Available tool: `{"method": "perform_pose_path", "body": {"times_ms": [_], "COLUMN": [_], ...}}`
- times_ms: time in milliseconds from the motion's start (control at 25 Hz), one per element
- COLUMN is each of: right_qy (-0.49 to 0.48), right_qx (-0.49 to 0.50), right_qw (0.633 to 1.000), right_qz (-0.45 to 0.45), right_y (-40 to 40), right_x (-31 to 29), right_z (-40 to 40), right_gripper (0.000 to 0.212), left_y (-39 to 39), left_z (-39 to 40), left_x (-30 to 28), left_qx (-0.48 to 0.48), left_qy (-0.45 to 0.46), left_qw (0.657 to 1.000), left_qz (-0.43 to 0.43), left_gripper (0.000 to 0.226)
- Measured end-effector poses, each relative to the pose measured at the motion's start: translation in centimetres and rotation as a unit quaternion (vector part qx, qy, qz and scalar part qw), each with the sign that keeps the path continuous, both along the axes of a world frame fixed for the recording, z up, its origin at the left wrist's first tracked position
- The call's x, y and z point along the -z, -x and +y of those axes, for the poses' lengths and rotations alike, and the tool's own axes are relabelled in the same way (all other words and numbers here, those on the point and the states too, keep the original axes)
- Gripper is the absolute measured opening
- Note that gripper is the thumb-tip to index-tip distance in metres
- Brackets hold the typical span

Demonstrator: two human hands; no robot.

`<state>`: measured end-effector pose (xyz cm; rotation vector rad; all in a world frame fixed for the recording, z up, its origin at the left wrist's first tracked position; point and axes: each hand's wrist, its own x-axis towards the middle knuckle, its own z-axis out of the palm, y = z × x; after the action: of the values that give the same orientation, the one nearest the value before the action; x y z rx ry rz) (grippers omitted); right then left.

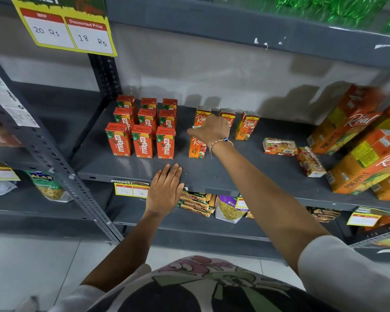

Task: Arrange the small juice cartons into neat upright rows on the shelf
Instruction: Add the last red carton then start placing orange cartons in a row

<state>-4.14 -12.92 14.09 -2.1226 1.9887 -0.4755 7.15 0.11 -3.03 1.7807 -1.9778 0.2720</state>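
My right hand (pixel 209 129) grips the top of a small orange Real juice carton (pixel 197 147), upright on the grey metal shelf (pixel 126 167); left hand (pixel 166 190) lies flat, fingers together. Risk: my wrist could topple the cartons behind.

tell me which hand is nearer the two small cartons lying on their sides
Right. The right hand is among the upright Real cartons, a short way left of the toppled cartons. The left hand rests flat on the shelf's front edge, farther left.
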Motion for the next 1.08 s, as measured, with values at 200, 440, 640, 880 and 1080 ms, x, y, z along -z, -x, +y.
{"method": "perform_pose_path", "body": {"times_ms": [200,440,640,880,1080], "right_qy": [0.019,0.024,0.019,-0.015,-0.040], "right_qx": [0.003,-0.001,0.002,-0.007,0.037], "right_qw": [1.000,0.999,0.999,0.996,0.989], "right_qz": [-0.024,-0.028,-0.033,-0.086,-0.136], "right_y": [0.0,0.3,0.2,1.6,12.1], "right_x": [0.5,0.6,0.9,-0.1,-0.8], "right_z": [0.5,0.5,0.4,0.8,-1.7], "right_gripper": [0.058,0.058,0.055,0.065,0.044], "left_y": [0.0,0.0,-0.1,0.1,3.4], "left_z": [-0.2,0.1,0.3,0.5,0.3], "left_x": [0.3,0.1,-0.2,-0.2,-0.8], "left_qx": [0.004,0.010,0.007,-0.002,-0.050], "left_qy": [0.033,0.020,-0.008,-0.012,-0.016], "left_qw": [0.999,1.000,1.000,1.000,0.997], "left_qz": [0.004,0.015,0.021,0.026,0.060], "left_gripper": [0.051,0.052,0.057,0.056,0.050]}}
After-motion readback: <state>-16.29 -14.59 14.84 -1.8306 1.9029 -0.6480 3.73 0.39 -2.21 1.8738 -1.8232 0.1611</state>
